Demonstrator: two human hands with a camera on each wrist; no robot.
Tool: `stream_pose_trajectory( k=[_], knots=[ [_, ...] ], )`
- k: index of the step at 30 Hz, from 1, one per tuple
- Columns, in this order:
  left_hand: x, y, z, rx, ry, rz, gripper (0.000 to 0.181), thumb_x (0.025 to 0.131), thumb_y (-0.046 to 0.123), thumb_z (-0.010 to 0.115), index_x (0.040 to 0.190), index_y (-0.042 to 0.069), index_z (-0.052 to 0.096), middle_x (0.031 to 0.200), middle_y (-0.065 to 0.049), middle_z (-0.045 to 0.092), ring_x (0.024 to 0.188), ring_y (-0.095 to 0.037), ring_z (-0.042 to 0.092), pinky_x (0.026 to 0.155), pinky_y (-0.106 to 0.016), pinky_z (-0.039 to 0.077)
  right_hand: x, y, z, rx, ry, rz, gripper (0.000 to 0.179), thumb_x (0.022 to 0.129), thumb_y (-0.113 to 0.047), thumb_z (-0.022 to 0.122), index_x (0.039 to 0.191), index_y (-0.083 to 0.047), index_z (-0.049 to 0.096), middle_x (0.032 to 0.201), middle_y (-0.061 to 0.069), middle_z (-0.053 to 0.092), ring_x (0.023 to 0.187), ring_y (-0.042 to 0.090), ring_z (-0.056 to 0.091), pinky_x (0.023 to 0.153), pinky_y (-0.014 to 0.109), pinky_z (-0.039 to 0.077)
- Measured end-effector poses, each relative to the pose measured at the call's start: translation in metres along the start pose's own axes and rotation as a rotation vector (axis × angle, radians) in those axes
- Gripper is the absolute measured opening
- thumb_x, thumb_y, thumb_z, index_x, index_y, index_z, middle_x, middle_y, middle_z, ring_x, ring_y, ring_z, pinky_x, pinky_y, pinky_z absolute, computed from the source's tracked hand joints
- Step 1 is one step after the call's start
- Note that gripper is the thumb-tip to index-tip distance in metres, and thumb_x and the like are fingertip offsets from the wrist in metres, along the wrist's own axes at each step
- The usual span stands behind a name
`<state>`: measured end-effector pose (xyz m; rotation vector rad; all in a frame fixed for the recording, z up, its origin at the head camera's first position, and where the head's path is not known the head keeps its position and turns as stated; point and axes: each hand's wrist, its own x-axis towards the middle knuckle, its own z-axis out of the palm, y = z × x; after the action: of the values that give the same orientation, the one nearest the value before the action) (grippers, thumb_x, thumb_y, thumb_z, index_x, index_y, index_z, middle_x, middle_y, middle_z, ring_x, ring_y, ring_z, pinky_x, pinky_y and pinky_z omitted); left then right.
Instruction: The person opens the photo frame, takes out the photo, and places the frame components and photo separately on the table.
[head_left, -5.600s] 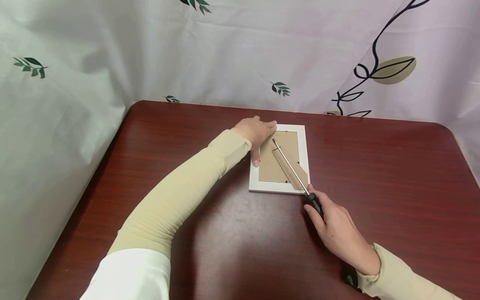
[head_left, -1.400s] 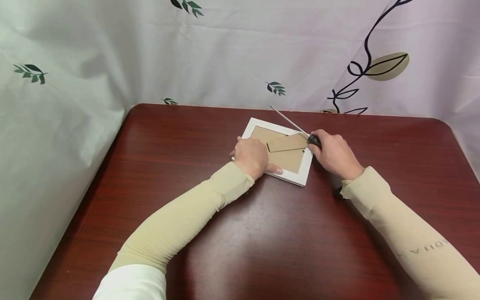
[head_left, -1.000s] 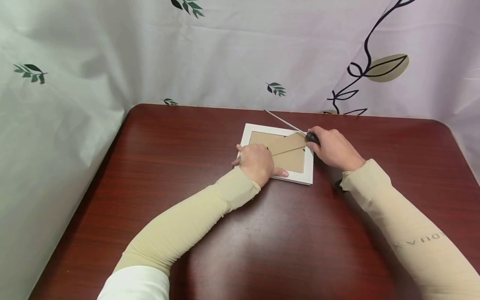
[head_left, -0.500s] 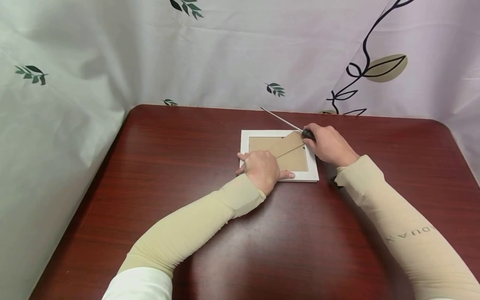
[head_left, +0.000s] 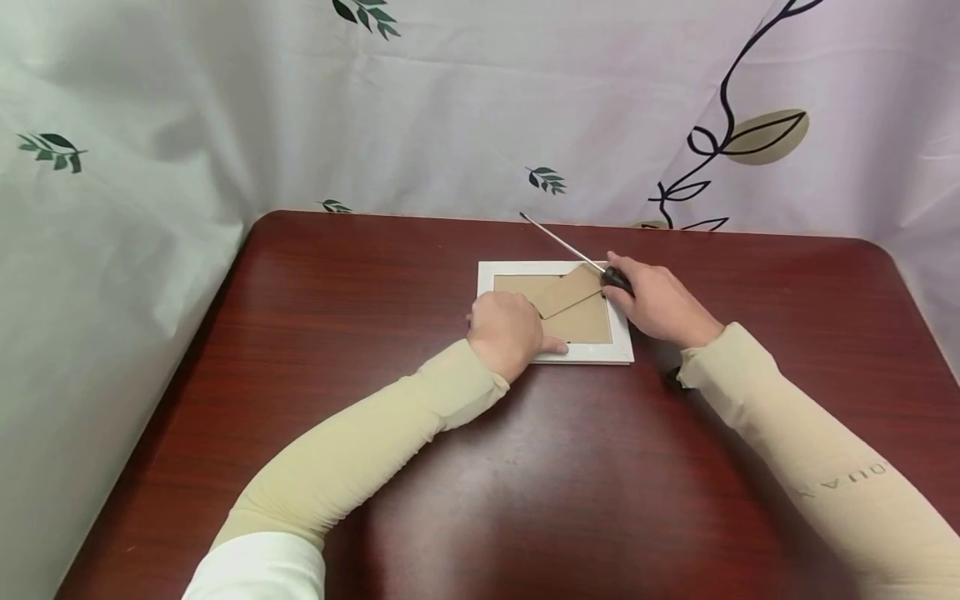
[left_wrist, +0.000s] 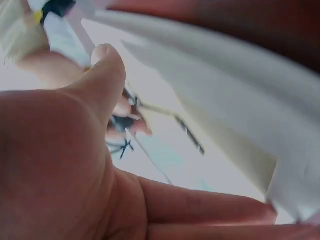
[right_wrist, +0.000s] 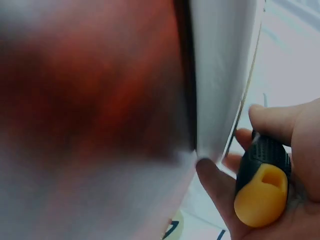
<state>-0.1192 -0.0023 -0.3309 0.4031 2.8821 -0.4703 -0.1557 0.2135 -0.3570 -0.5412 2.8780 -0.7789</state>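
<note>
A white picture frame (head_left: pixel 620 350) lies back side up near the table's far edge, its long sides running left to right. Its brown backing board (head_left: pixel 588 327) shows, with a cardboard easel stand (head_left: pixel 567 290) slanting toward the far right corner. My left hand (head_left: pixel 506 333) rests over the left end, thumb along the near border. Straight fingers of that hand show in the left wrist view. At the right end my right hand (head_left: pixel 660 300) grips a screwdriver (head_left: pixel 617 281) by its handle, black with a yellow end in the right wrist view. The shaft points far left, above the table.
The dark red wooden table (head_left: pixel 480 500) has its far edge just behind the frame. Beyond it hangs a pale curtain (head_left: pixel 450 108) with a leaf print. A dark object (head_left: pixel 675 379) shows under the right cuff.
The frame has turned counterclockwise from its upright position to lying sideways. My right hand has moved from the near corner to the right end, still holding the screwdriver. Lately, little shift.
</note>
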Motion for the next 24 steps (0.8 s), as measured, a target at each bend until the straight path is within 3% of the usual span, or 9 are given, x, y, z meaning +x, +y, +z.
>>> stream_pose_trajectory(
  k=[2,4,7,9,11,13,14,18,24],
  knots=[
    [0.003,-0.008,-0.002,0.001,0.038,0.014,0.078,0.075,0.091,0.046,0.081,0.02,0.078,0.069,0.002,0.067,0.064,-0.017,0.066,0.055,-0.032,0.051,-0.008,-0.003,0.001,-0.001,0.045,-0.009,0.044,0.1,-0.015,0.062,0.138,0.005,0.054,0.151,0.026,0.043,0.131,0.041,0.051,0.104,0.056,0.042],
    [0.007,-0.017,-0.003,0.004,0.079,0.023,0.082,0.074,0.092,0.045,0.081,0.016,0.076,0.071,-0.001,0.065,0.069,-0.018,0.065,0.058,-0.033,0.05,-0.017,-0.007,0.001,-0.013,0.106,-0.004,0.038,0.099,-0.014,0.062,0.131,0.004,0.059,0.148,0.027,0.047,0.13,0.043,0.051,0.103,0.057,0.043],
    [0.017,-0.032,-0.003,-0.035,0.079,0.074,0.102,0.073,0.094,0.044,0.113,0.003,0.072,0.102,-0.011,0.067,0.097,-0.025,0.063,0.079,-0.04,0.052,-0.031,-0.016,-0.001,-0.032,0.179,0.042,0.032,0.098,-0.015,0.061,0.124,0.003,0.062,0.121,0.026,0.065,0.101,0.04,0.065,0.083,0.055,0.051],
    [0.025,-0.041,-0.001,-0.093,0.036,0.142,0.119,0.073,0.093,0.046,0.141,-0.004,0.052,0.137,-0.021,0.054,0.125,-0.033,0.052,0.101,-0.048,0.044,-0.042,-0.02,-0.004,-0.046,0.192,0.08,0.031,0.097,-0.016,0.06,0.121,0.003,0.062,0.099,0.022,0.068,0.079,0.036,0.062,0.068,0.049,0.049],
    [0.032,-0.048,0.002,-0.174,-0.031,0.221,0.128,0.074,0.092,0.048,0.156,-0.004,0.028,0.161,-0.021,0.027,0.145,-0.038,0.031,0.114,-0.055,0.03,-0.052,-0.025,-0.007,-0.046,0.17,0.115,0.029,0.096,-0.017,0.06,0.119,0.002,0.062,0.084,0.016,0.065,0.068,0.03,0.058,0.061,0.043,0.045],
    [0.038,-0.053,0.006,-0.243,-0.088,0.285,0.13,0.074,0.09,0.052,0.16,0.002,0.013,0.168,-0.016,0.003,0.152,-0.039,0.013,0.118,-0.06,0.019,-0.061,-0.028,-0.011,-0.047,0.136,0.131,0.029,0.096,-0.018,0.061,0.118,0.002,0.062,0.082,0.012,0.065,0.067,0.027,0.058,0.06,0.04,0.044],
    [0.041,-0.054,0.008,-0.277,-0.111,0.307,0.131,0.073,0.09,0.054,0.161,0.004,0.009,0.168,-0.014,-0.001,0.153,-0.04,0.01,0.119,-0.062,0.017,-0.065,-0.029,-0.012,-0.043,0.118,0.138,0.029,0.096,-0.019,0.062,0.118,0.001,0.062,0.082,0.011,0.064,0.067,0.026,0.057,0.06,0.039,0.044],
    [0.045,-0.056,0.014,-0.347,-0.142,0.357,0.132,0.07,0.088,0.059,0.163,0.013,0.003,0.169,-0.007,-0.005,0.152,-0.042,0.005,0.118,-0.064,0.014,-0.079,-0.036,-0.017,-0.025,0.053,0.175,0.025,0.1,-0.026,0.057,0.111,-0.004,0.064,0.081,0.007,0.061,0.072,0.025,0.055,0.065,0.038,0.042],
    [0.046,-0.052,0.017,-0.347,-0.141,0.394,0.136,0.066,0.087,0.065,0.163,0.01,0.007,0.169,-0.006,-0.003,0.153,-0.039,0.0,0.12,-0.062,0.005,-0.091,-0.043,-0.025,0.038,-0.063,0.203,0.033,0.105,-0.024,0.046,0.122,0.0,0.061,0.086,0.007,0.06,0.079,0.025,0.054,0.071,0.039,0.042]
  ],
)
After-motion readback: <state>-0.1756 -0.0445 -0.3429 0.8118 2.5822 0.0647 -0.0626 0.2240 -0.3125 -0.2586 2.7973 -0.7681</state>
